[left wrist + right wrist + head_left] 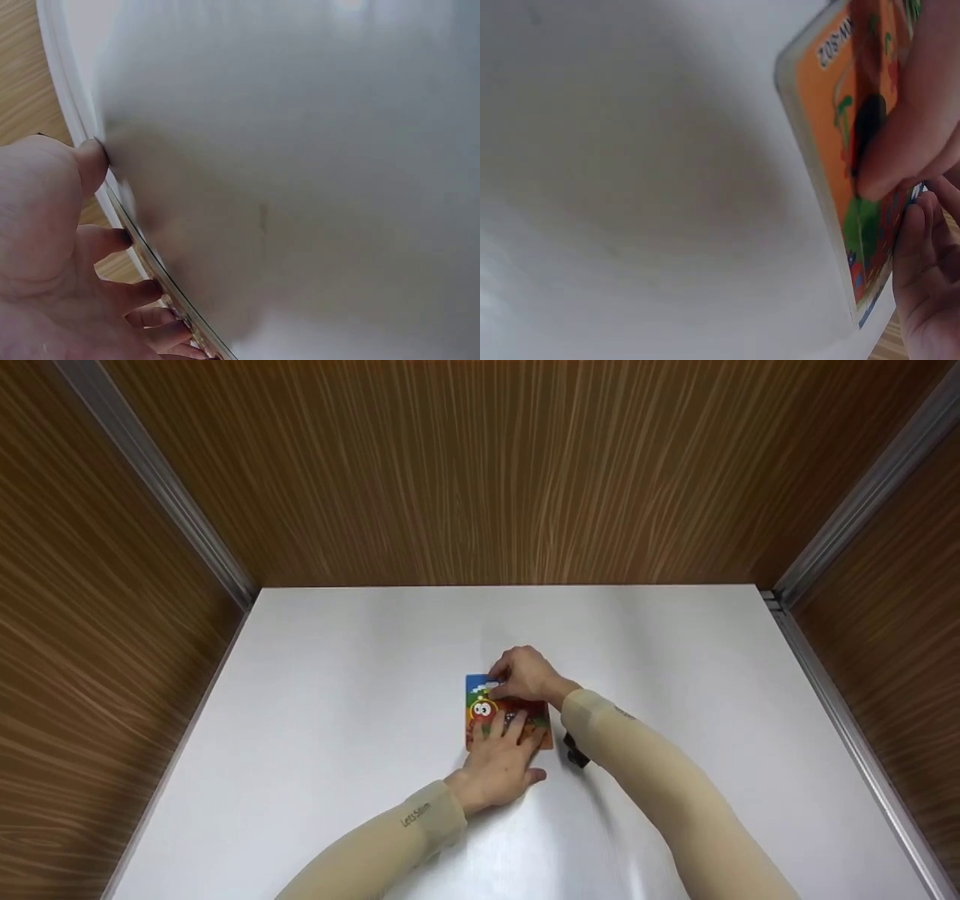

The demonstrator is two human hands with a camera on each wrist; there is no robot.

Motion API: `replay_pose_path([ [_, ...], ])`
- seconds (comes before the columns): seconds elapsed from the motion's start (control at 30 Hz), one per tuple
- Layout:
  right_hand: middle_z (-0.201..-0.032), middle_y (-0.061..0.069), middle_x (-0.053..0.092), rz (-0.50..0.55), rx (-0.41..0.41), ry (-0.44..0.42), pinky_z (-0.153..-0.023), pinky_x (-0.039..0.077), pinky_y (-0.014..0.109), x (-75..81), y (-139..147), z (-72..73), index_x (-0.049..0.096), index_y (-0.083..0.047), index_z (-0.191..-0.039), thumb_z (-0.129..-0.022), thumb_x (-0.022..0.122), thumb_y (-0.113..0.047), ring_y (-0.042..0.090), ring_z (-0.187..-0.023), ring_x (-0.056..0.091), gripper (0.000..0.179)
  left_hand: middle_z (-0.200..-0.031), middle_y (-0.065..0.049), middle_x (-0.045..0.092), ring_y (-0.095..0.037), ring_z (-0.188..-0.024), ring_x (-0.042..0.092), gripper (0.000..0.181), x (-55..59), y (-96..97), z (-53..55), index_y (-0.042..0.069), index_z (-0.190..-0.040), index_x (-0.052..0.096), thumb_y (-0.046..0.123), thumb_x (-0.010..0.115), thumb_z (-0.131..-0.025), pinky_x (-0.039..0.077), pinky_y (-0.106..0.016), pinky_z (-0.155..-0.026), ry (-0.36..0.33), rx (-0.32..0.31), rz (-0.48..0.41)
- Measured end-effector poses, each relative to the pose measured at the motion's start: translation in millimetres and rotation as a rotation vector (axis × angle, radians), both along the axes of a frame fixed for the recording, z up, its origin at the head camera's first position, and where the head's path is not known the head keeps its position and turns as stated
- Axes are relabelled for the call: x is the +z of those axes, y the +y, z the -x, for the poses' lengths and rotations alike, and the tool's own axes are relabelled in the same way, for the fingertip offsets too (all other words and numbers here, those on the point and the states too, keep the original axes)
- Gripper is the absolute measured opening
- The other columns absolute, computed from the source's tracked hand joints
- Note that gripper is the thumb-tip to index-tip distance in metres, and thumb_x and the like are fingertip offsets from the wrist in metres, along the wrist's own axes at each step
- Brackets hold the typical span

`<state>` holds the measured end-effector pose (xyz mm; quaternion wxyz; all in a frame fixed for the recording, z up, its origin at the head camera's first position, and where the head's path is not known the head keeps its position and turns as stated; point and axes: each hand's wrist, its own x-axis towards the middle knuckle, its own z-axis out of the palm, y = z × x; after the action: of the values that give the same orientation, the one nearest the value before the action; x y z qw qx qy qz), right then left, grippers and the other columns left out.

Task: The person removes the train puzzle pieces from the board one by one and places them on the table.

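A colourful picture puzzle (482, 709) with a cartoon face lies on the white table; its thick edge and rounded orange corner (821, 64) show in the right wrist view. My left hand (499, 769) rests across the lower part, fingers spread straight over the picture, thumb out on the table. At the upper part, my right hand (527, 673) has thumb and forefinger bent together in a pinch on the puzzle, beside the white cloud shape. What exactly lies between those fingertips is hidden. In the right wrist view, left fingers (907, 135) press near the orange end.
The white table (337, 697) spreads around the puzzle. Wood-grain panels (480, 472) rise at the back and both sides, with metal rails (855, 735) at the corners and edges. A small black object (575, 751) shows beneath the right forearm.
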<state>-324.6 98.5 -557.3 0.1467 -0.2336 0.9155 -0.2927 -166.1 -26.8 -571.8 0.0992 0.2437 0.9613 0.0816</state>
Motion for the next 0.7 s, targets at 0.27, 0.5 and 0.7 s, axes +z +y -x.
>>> replay_pose_path([
  [0.27,-0.109,0.006,0.079,-0.019,-0.014,-0.01,-0.09,0.061,0.037,2.0,-2.5,-2.2,0.085,-0.012,-0.117,-0.088,0.096,-0.031,0.019,-0.1,0.071,0.036,-0.188,-0.012,0.026,-0.045,-0.174,0.022,0.073,-1.0,-0.2,-1.1,0.027,-0.176,0.041,0.06,0.057,-0.113,0.03,-0.077,-0.133,-0.025,0.003,-0.015],
  [0.5,-0.115,0.006,0.08,0.027,-0.047,-0.031,-0.096,0.065,0.041,0.6,-2.0,-4.4,0.083,-0.013,-0.118,-0.087,0.098,-0.031,0.021,-0.106,0.074,0.038,-0.187,-0.013,0.03,-0.045,-0.173,0.026,0.072,-1.1,-1.5,-0.9,0.026,-0.175,0.043,0.06,0.057,-0.113,0.033,-0.076,-0.131,-0.003,-0.001,0.01],
  [0.7,-0.114,0.004,0.085,0.128,-0.122,-0.11,-0.099,0.065,0.043,-3.0,0.9,-2.8,0.088,-0.017,-0.112,-0.088,0.098,-0.027,0.022,-0.109,0.078,0.027,-0.187,-0.014,0.028,-0.046,-0.172,0.027,0.072,-1.8,-0.9,-0.7,0.025,-0.174,0.045,0.06,0.057,-0.113,0.033,-0.077,-0.131,-0.008,-0.007,0.009],
])
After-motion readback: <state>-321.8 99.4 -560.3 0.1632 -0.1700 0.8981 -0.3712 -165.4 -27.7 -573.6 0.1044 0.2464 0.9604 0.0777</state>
